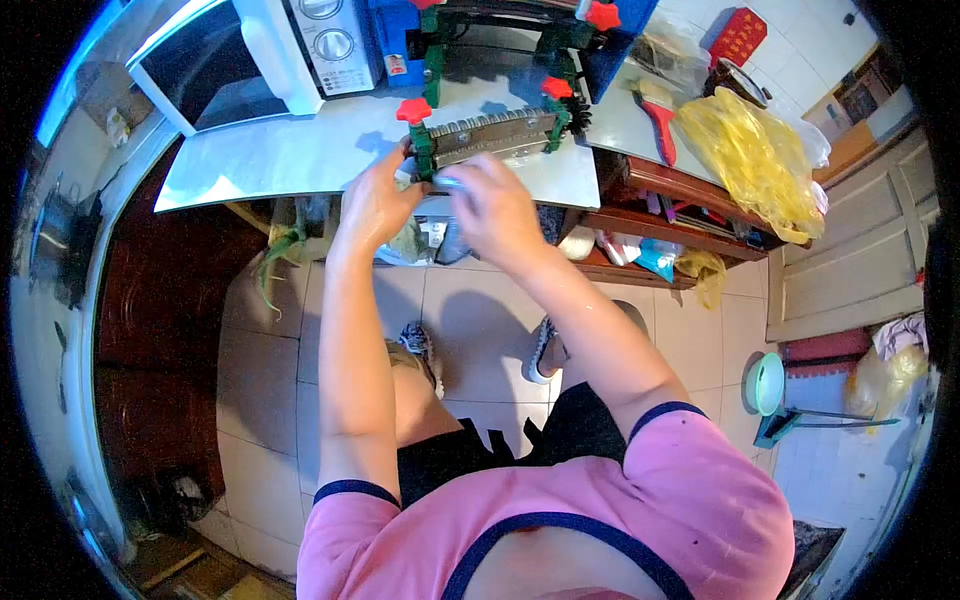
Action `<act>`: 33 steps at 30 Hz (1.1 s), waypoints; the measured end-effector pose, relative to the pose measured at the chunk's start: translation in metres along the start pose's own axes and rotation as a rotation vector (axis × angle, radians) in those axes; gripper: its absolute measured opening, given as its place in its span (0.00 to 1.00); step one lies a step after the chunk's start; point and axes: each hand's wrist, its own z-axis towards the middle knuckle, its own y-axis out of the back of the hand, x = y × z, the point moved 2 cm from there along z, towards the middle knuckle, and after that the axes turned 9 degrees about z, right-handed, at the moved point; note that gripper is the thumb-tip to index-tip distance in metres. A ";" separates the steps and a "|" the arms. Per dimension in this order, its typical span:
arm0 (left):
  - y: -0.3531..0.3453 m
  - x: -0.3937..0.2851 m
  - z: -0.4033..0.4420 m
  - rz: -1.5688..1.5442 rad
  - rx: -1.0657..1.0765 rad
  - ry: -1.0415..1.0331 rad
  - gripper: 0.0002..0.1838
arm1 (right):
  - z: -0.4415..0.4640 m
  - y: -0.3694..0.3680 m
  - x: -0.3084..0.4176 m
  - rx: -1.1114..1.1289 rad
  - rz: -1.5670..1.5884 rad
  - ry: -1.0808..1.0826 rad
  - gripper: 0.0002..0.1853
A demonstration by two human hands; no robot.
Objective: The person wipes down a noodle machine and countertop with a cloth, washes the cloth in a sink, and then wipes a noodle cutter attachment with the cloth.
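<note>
A ridged metal roller unit (495, 137) with green end brackets and red star-shaped knobs sits at the front of the pale tabletop. My left hand (380, 205) is closed around the lower part of its left green bracket (423, 152). Close beside it, my right hand (493, 212) has its fingers curled together just below the roller. A small silvery piece (448, 182) shows at those fingertips, too blurred to name. Behind stands a larger green-framed machine (500, 50) with the same red knobs. A black gear (577, 115) shows at the roller's right end.
A white microwave (310, 60) stands at the back left. To the right lie a red-handled brush (660, 125) and a yellow plastic bag (750, 160). Open shelves (650, 215) hold bags below the top. A pale green basin (765, 384) is at the far right.
</note>
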 end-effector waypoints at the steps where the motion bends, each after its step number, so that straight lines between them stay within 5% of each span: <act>1: 0.001 -0.004 -0.002 0.014 -0.023 -0.010 0.33 | -0.011 0.015 -0.010 -0.044 -0.015 -0.084 0.10; 4: 0.002 -0.014 -0.001 0.134 0.012 0.095 0.34 | -0.030 0.067 -0.052 -0.156 -0.100 -0.316 0.11; 8: -0.002 -0.015 0.001 0.185 0.000 0.132 0.31 | -0.018 0.086 -0.074 -0.256 -0.173 -0.305 0.11; 19: -0.001 -0.020 0.000 0.172 0.005 0.172 0.24 | -0.021 0.085 -0.076 -0.185 -0.166 -0.241 0.14; 25: -0.001 -0.020 0.001 0.176 0.008 0.188 0.24 | -0.023 0.075 -0.054 0.054 -0.132 -0.088 0.13; 27: -0.001 -0.019 0.001 0.187 0.004 0.184 0.24 | -0.022 0.079 -0.051 0.081 -0.059 -0.219 0.12; 29: -0.001 -0.018 0.000 0.156 -0.012 0.183 0.24 | -0.014 0.093 -0.056 -0.267 -0.017 -0.188 0.11; 33: -0.002 -0.016 0.001 0.131 -0.010 0.181 0.24 | 0.012 0.100 -0.073 -0.346 -0.107 -0.107 0.13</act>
